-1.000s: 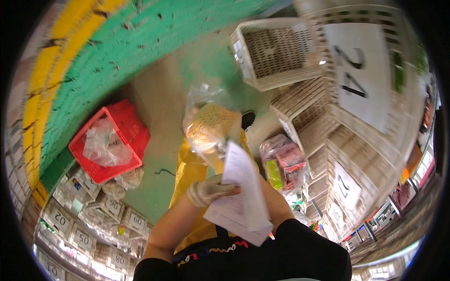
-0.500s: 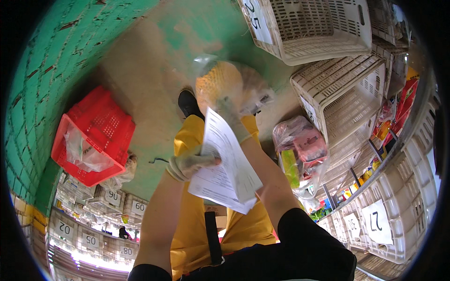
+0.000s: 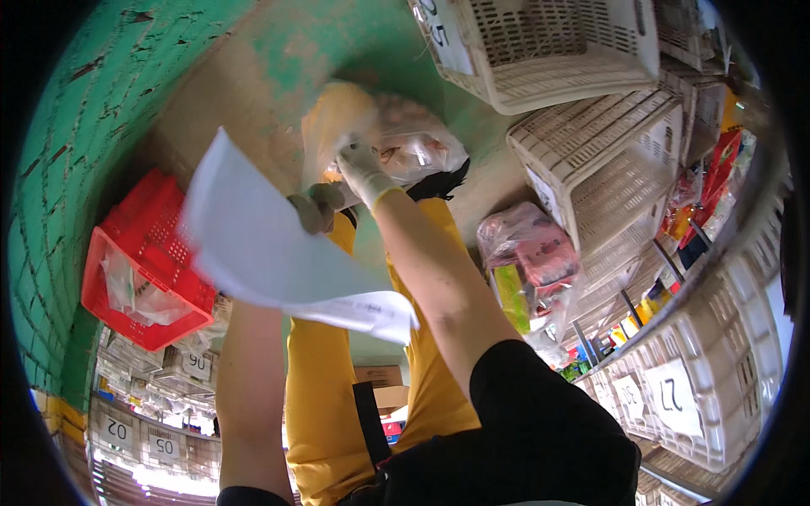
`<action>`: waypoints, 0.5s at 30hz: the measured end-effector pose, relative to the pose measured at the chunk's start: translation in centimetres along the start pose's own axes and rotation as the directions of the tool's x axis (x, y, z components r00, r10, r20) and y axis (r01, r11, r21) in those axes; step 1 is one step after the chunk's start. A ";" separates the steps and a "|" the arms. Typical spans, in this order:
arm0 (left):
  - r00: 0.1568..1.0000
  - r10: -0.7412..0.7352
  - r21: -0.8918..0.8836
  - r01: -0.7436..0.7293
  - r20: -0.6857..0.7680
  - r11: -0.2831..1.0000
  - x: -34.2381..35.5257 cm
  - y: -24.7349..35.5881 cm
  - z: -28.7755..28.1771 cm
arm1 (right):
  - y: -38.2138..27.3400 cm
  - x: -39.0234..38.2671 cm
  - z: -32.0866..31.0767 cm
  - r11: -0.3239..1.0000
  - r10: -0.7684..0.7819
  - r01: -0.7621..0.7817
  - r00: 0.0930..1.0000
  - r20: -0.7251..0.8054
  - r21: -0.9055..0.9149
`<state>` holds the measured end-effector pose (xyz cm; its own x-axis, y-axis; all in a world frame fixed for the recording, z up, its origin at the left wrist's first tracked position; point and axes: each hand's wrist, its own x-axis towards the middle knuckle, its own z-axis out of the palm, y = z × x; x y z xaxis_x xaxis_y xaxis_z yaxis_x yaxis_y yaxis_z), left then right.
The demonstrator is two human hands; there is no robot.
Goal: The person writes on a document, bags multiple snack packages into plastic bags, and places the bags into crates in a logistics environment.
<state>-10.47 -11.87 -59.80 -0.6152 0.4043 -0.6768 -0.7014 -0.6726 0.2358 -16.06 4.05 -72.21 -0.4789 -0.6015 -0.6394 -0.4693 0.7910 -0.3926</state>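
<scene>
My left hand (image 3: 316,207), in a pale work glove, is closed on a white paper sheet (image 3: 253,223). The sheet bows outward and covers part of my left forearm; a strip of print shows near its lower edge. My right hand (image 3: 364,169), gloved too, grips the gathered plastic of a clear bag with a yellow-orange thing inside (image 3: 337,114). Blur hides what that thing is. Against it lies a second clear bag (image 3: 422,143) with brownish contents I cannot make out. Both hands are close together, the left fingertips near the bag's lower edge.
On the left, by the green brick wall (image 3: 93,126), stands a red crate (image 3: 156,253) with clear plastic in it. White slatted crates (image 3: 582,143) are stacked on the right. A clear bag of packaged goods (image 3: 540,261) lies beside them. Numbered white bins (image 3: 675,396) line both sides.
My left hand has moved forward with the paper to my right hand, and the sheet has swung left. My right hand and the yellow-orange bag have shifted slightly left.
</scene>
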 end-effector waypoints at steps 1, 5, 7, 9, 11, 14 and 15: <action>0.998 -0.009 0.042 0.011 -0.061 0.999 0.5 0.3 0.9 | 0.1 -3.5 -0.7 0.996 0.028 -0.044 0.980 -0.196 -0.078; 0.920 0.094 0.420 0.081 -0.381 0.904 -0.4 -2.5 0.8 | -4.0 -19.3 -6.4 0.895 0.143 0.013 0.939 -0.313 0.447; 0.917 0.177 0.536 0.047 -0.359 0.843 0.4 -5.6 -1.4 | -4.9 -30.2 -17.2 0.647 0.128 0.019 0.983 -0.133 0.762; 0.911 0.324 0.658 -0.081 -0.257 0.749 2.5 -7.3 -10.0 | -5.0 -40.8 -31.2 0.536 0.054 0.113 0.984 -0.167 0.837; 0.920 0.278 0.606 -0.058 -0.276 0.794 4.8 -3.5 -7.2 | -2.8 -50.1 -41.9 0.544 0.084 0.191 0.957 -0.279 0.817; 0.903 0.043 0.603 0.250 -0.428 0.757 1.7 -3.7 -3.9 | 4.2 -56.9 -53.0 0.661 0.353 0.068 0.851 -0.388 0.748; 0.892 0.004 0.583 0.292 -0.452 0.759 3.2 -3.1 -3.5 | 8.0 -56.1 -55.7 0.719 0.435 -0.019 0.791 -0.429 0.694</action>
<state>-9.02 -10.64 -65.09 -0.3892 0.0774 -0.9179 -0.9212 -0.0313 0.3879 -34.28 37.86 -2.64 -0.9018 -0.1796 -0.3931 0.1867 0.6583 -0.7292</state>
